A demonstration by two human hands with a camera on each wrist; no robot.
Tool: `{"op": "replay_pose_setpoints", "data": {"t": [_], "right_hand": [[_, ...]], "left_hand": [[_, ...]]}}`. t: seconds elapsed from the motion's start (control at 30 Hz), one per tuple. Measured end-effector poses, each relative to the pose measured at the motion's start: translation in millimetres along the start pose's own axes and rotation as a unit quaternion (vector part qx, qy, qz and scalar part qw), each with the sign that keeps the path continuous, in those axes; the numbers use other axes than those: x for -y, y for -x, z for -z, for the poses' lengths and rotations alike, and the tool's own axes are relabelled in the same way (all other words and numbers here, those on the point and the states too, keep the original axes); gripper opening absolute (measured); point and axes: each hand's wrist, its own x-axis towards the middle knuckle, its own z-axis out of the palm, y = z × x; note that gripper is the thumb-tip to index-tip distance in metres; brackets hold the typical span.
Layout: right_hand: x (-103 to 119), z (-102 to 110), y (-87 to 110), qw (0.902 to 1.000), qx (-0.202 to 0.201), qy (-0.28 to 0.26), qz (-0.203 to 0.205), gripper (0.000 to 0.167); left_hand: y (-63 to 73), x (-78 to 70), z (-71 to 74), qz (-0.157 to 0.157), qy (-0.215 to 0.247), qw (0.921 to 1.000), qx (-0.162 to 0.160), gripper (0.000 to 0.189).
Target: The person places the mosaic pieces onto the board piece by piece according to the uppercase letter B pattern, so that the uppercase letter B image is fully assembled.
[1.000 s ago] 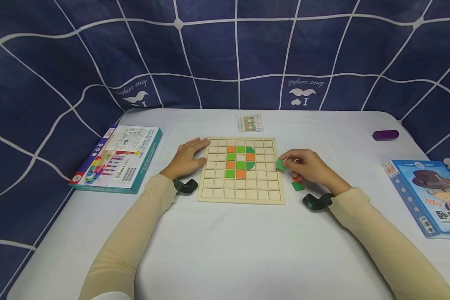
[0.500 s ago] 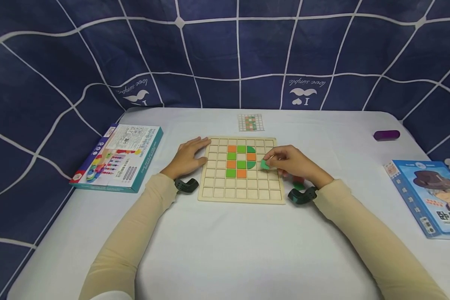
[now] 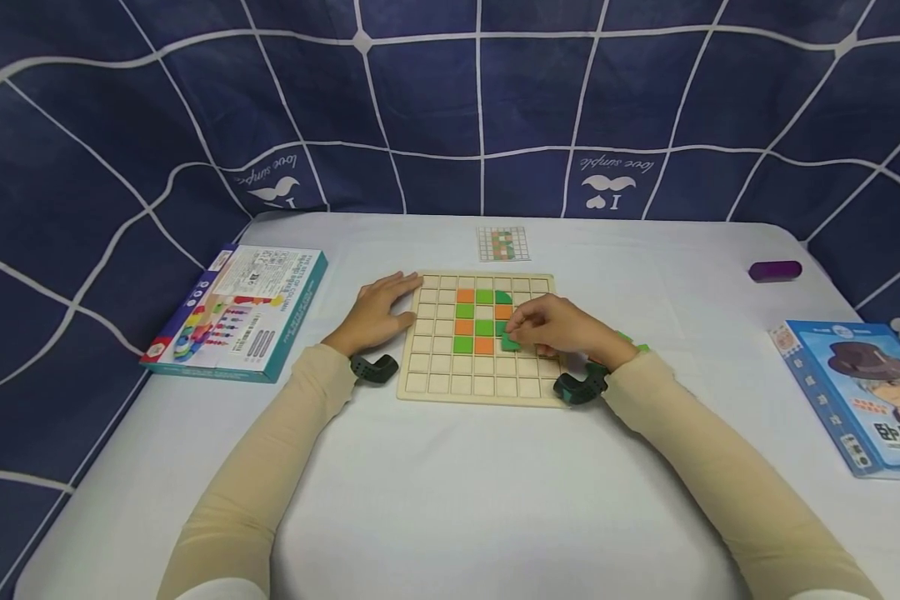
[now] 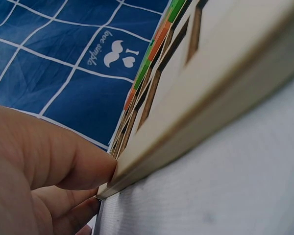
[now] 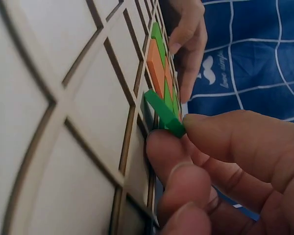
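A wooden grid board [image 3: 438,385] lies flat on the white table, with orange and green tiles set in its middle cells. My left hand [image 3: 375,315] rests along the board's left edge; in the left wrist view the thumb [image 4: 90,169] touches its side. Between thumb and fingertips, my right hand [image 3: 558,325] pinches a dark green tile [image 5: 164,112]. In the right wrist view that tile is tilted, its lower edge close over a cell beside the orange tile [image 5: 154,63]. The right hand hides part of the board's right side.
A small printed pattern card [image 3: 503,244] lies behind the board. Green pieces [image 3: 642,347] peek out beyond the right wrist. A toy box [image 3: 240,312] is at left, a blue box [image 3: 858,396] at right, and a purple cylinder [image 3: 776,272] at the back right.
My right hand has carried the green tile leftward from the board's right edge to the cells just below the green rounded tile. The left hand has stayed at the left edge.
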Motion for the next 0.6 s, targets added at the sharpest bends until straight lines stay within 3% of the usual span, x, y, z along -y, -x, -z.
{"op": "replay_pose_setpoints", "data": {"t": [0.27,0.6], "right_hand": [[6.9,-6.4,-5.2,0.9992,0.021,0.029,0.018,0.012],[9.0,-9.5,-5.9,0.9987,0.009,0.047,0.016,0.007]], "left_hand": [[0.2,0.6,0.3,-0.001,0.0,1.0,0.001,0.069],[0.9,-0.5,0.2,-0.006,0.004,1.0,-0.001,0.068]]}}
